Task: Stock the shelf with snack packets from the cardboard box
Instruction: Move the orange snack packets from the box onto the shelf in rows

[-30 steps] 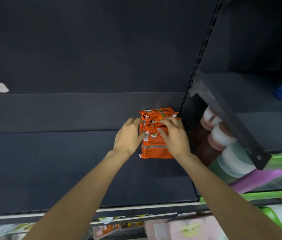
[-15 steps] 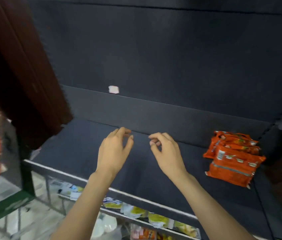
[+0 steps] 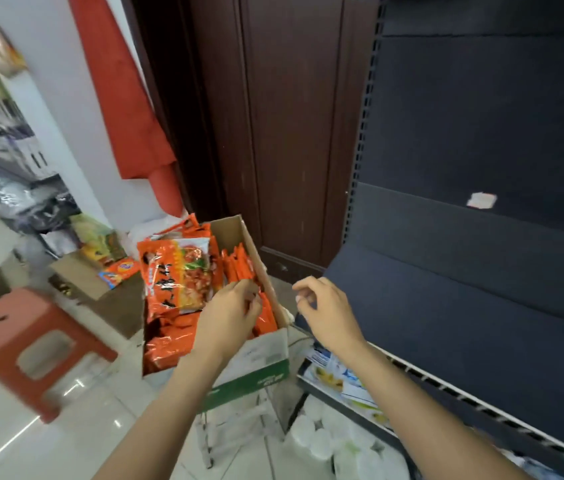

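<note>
Box (image 3: 266, 355): open cardboard, white and green near wall, stood left of the shelf (image 3: 446, 306) on a wire stand (image 3: 239, 420).
Packets (image 3: 178, 282): orange, filled the box; one large packet lay on top at the left, smaller ones stood on edge along the right wall.
Left hand (image 3: 230, 318): over the box's right side, fingers curled together down among the upright packets; whether it gripped one could not be told.
Right hand (image 3: 325, 311): just right of the box, clear of it, fingers loosely bent and apart, holding nothing.
Shelf: dark, bare where visible, a small white tag (image 3: 481, 201) on its back panel.
Stool (image 3: 31, 344): red plastic, far left, on the tiled floor.
Rolls (image 3: 336, 441): white, low, beneath the shelf's near edge.
</note>
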Available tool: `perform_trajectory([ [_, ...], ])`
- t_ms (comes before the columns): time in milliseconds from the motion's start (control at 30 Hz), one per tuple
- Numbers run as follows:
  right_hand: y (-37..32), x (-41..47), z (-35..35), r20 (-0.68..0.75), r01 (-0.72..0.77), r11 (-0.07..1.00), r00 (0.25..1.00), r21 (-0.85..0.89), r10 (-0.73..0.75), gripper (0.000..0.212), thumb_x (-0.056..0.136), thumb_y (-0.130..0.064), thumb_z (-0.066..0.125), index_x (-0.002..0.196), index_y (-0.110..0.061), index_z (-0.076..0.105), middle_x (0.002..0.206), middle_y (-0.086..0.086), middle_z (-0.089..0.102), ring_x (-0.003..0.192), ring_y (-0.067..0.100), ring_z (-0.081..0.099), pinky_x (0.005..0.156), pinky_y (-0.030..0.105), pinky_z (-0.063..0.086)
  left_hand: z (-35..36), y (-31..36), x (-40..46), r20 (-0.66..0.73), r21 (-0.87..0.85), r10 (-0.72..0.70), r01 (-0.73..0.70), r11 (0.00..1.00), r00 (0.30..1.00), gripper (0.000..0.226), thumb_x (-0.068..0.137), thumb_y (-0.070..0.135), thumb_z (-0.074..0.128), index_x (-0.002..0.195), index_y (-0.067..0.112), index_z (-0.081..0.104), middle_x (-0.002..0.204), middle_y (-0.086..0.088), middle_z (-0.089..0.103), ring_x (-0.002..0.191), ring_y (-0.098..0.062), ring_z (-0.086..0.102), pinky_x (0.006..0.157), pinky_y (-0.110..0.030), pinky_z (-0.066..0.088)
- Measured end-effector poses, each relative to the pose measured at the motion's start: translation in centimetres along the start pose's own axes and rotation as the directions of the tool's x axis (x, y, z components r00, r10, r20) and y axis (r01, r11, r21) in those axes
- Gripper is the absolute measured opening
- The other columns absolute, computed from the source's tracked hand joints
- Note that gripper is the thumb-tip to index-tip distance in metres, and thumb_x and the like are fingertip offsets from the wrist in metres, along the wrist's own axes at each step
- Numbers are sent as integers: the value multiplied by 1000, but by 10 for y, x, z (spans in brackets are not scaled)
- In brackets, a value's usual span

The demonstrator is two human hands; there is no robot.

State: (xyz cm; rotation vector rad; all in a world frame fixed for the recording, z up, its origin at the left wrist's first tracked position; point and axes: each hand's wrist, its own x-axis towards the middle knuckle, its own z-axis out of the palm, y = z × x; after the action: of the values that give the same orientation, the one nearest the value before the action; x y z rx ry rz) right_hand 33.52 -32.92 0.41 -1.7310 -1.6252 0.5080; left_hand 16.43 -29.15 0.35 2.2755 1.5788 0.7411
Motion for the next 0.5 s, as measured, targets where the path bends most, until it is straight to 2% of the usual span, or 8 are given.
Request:
perform_trajectory([
  [167, -41, 48, 62, 64, 36, 999, 997, 39, -38, 27, 88, -14, 56, 114, -19, 59, 105, 0, 57, 96, 14, 56, 86, 27, 44, -33, -88, 24, -69, -68, -153, 149, 987, 986, 26, 90, 21, 54, 114, 13, 60, 114, -5, 59, 103, -24, 57, 85, -36, 48],
  [267, -55, 81, 91, 96, 42, 998, 994, 52, -47, 30, 88, -20, 58, 118, -22, 55, 111, -1, 56, 104, 14, 55, 88, 26, 43, -46, -126, 51, -129, -40, -200, 196, 980, 971, 33, 88, 17, 58, 120, 8, 56, 120, -12, 54, 110, -29, 51, 90, -37, 41],
  [333, -62, 104, 110, 110, 43, 998, 993, 53, -49, 32, 88, -25, 58, 120, -26, 53, 118, -2, 56, 111, 16, 54, 95, 32, 44, -53, -148, 68, -155, -29, -229, 227, 974, 961, 40, 86, 15, 61, 124, 7, 52, 123, -14, 51, 114, -30, 47, 91, -39, 40],
  [367, -66, 115, 117, 116, 41, 998, 992, 53, -47, 34, 89, -27, 58, 121, -26, 51, 122, -3, 55, 114, 16, 53, 96, 30, 43, -57, -157, 77, -162, -24, -246, 245, 969, 956, 44, 84, 16, 62, 126, 7, 50, 125, -14, 49, 116, -31, 46, 93, -40, 39],
  [433, -75, 131, 128, 144, 25, 998, 989, 53, -33, 38, 90, -26, 57, 127, -25, 47, 129, -4, 51, 120, 14, 49, 93, 19, 34, -62, -174, 92, -140, -1, -265, 267, 964, 954, 56, 82, 18, 65, 133, 7, 44, 133, -15, 44, 122, -31, 42, 98, -41, 37],
  [500, -82, 146, 136, 182, 38, 999, 982, 21, -41, 47, 91, -25, 57, 135, -25, 40, 136, -5, 45, 127, 12, 41, 93, 18, 31, -67, -188, 107, -110, 8, -263, 265, 964, 959, 67, 82, 21, 66, 140, 9, 36, 144, -12, 35, 131, -29, 35, 105, -40, 32],
])
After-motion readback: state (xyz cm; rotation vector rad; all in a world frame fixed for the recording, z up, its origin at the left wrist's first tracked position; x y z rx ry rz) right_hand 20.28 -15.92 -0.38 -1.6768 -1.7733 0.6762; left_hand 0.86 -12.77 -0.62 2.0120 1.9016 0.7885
